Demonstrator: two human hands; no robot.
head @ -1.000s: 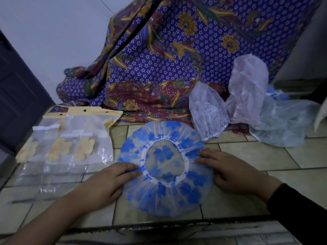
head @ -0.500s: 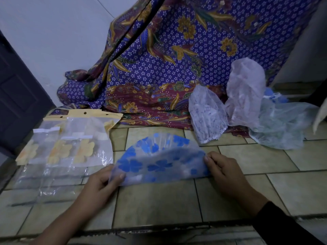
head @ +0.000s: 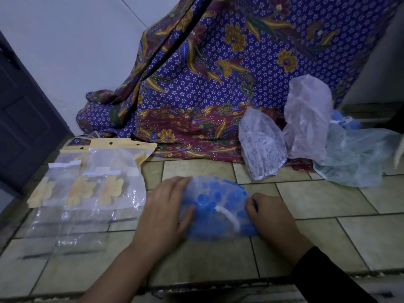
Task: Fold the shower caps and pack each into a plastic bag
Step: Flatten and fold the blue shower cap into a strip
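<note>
Shower cap (head: 218, 206) now folded smaller; left hand (head: 166, 213) lies flat-fingered on it, right hand (head: 270, 217) fingers pinch it.

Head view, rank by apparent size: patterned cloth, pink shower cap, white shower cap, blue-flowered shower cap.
1. patterned cloth
2. pink shower cap
3. tie: white shower cap and blue-flowered shower cap look alike; the latter is nearer.

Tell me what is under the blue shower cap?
The tiled floor lies under the shower cap. Its folded layers and the left hand on it cover whatever else might be there.
</note>
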